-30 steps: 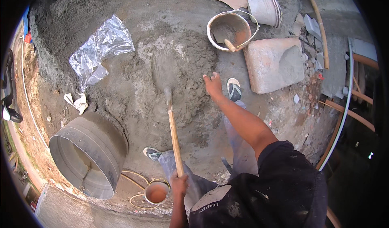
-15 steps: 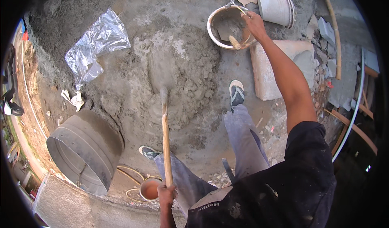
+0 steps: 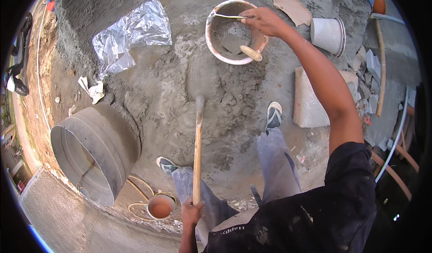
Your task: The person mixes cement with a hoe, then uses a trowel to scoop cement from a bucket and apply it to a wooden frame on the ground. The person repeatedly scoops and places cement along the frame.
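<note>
Left fingers (image 3: 200, 205) clasp the wooden handle (image 3: 198, 156), its long axis pointing forward.

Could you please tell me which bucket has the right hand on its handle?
The large bucket holding the trowel; the right hand touches neither the rightmost white bucket nor the small bucket.

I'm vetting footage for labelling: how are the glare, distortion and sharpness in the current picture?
Head view: bright glints on the crumpled silver sheet; head view: strong fisheye bowing toward the black rim; head view: right hand and left hand fairly sharp; head view: lower right background very dark.
</note>
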Demonstrator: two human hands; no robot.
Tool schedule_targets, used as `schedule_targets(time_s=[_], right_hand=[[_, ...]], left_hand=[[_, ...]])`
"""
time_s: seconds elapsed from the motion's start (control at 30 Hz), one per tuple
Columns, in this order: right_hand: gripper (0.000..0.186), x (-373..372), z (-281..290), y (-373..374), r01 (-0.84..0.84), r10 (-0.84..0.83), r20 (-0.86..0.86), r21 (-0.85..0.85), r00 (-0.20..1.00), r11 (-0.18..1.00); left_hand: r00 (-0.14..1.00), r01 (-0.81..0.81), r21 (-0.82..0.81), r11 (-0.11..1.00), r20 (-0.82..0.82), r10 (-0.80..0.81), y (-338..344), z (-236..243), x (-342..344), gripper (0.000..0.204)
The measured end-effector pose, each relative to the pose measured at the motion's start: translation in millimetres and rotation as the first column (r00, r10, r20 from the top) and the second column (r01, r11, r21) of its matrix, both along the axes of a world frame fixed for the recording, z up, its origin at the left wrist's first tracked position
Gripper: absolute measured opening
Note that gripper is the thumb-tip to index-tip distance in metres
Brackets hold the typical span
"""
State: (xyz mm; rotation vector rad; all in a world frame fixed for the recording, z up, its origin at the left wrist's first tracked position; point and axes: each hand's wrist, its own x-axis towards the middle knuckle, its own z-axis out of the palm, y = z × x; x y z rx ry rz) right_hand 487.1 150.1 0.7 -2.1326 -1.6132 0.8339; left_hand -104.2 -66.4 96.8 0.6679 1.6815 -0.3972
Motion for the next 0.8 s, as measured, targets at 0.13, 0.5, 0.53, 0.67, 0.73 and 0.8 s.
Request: schedule_targets(time_s=[0.13, 0.5, 0.53, 0.67, 0.73, 0.8], right_hand=[[0.034, -26, -47, 35, -0.051, 0.042, -0.142, -0.062, 0.989, 0.997], [0.042, -138, -137, 17, 0.01, -0.077, 0.319, 0.207, 0.944, 0.978], [0.039, -145, -153, -4, -0.043, 0.053, 0.337, -0.036, 0.94, 0.998], [0.03, -133, -202, -42, 0.082, 0.013, 0.404, -0.215, 0.915, 0.973], [0.031, -133, -200, -42, 0.098, -0.024, 0.345, -0.198, 0.938, 0.975], [0.035, -134, -175, -38, 0.122, -0.066, 0.278, -0.19, 0.958, 0.974]], left_hand=[[1.0, -0.029, -0.016, 0.999, 0.002, 0.029, -1, 1, -1, 0.03], [0.998, 0.039, -0.056, 0.998, -0.05, -0.041, 13, 11, 13, 0.029], [0.998, 0.04, -0.049, 0.998, -0.047, -0.042, 15, 12, 14, 0.028], [0.999, 0.025, -0.045, 0.999, -0.024, -0.026, 16, 8, 13, 0.029], [1.0, 0.007, -0.063, 0.998, -0.014, -0.008, 13, 8, 10, 0.03], [1.0, 0.009, -0.074, 0.997, 0.003, -0.009, 12, 7, 12, 0.03]])
